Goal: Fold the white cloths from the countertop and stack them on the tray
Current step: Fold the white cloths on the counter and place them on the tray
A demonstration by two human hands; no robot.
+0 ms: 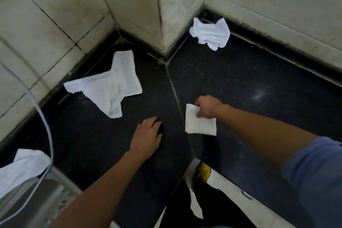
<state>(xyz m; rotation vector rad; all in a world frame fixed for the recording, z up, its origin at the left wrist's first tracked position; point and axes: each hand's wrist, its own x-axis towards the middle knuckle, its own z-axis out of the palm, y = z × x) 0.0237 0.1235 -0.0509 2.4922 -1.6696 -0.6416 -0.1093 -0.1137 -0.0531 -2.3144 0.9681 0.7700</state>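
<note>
Cloth (200, 124), folded, lay on the surface (259, 79), pinched at its corner by my right grip (207, 106); my left grip (148, 135) rested flat and wide left of it.

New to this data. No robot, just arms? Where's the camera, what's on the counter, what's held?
No machine here: a person works with bare hands. The one picture comes from a wide-angle camera on their head, looking down, so the arms enter from below. The surface is a dark countertop in a tiled corner. The right hand pinches a folded white cloth by its upper edge. The left hand is open, palm down, holding nothing. Two cloths lie unfolded: a spread cloth at the left, a crumpled cloth by the far wall. A fourth cloth drapes over a grey metal thing, lower left; whether that is the tray, I cannot tell.
</note>
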